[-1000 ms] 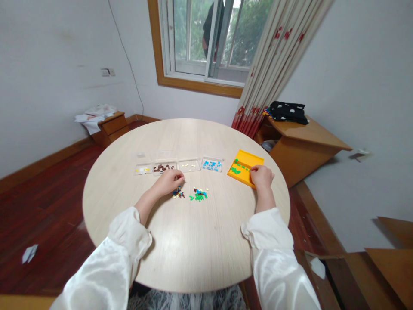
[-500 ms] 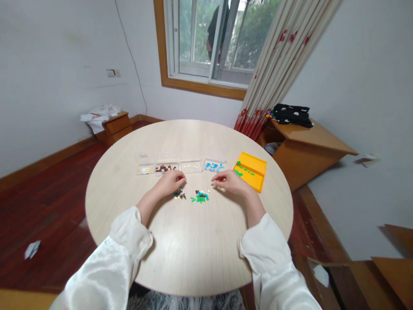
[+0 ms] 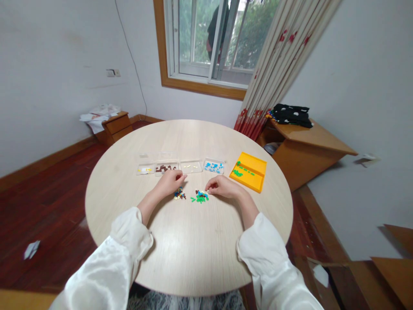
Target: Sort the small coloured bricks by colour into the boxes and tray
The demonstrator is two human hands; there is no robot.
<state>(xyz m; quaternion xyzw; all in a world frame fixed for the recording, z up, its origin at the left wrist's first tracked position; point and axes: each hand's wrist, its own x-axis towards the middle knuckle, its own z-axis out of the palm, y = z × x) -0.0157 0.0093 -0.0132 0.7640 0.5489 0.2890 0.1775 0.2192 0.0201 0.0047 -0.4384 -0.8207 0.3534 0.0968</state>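
Observation:
Two small heaps of tiny coloured pieces lie mid-table: a mixed brown-blue-yellow heap (image 3: 179, 194) and a mostly green heap (image 3: 200, 196). My left hand (image 3: 169, 181) rests just behind the mixed heap, fingers curled with the tips pinched together. My right hand (image 3: 222, 187) sits beside the green heap, fingers curled and its fingertips at the heap's right edge. What either pinch holds is too small to make out. Behind the hands stands a row of clear trays (image 3: 190, 166) holding sorted yellow, brown, pale and blue pieces. A yellow tray (image 3: 254, 176) with green pieces lies to the right.
The round light-wood table (image 3: 190, 241) fills the middle of the room. A low wooden cabinet (image 3: 306, 146) with dark cloth stands at the right, a small bedside unit (image 3: 112, 125) at the left wall. Window and curtain are behind. Cardboard lies on the floor at the right.
My right hand has come from the yellow tray leftwards to the green heap. My left hand has stayed by the mixed heap. The camera shifted slightly.

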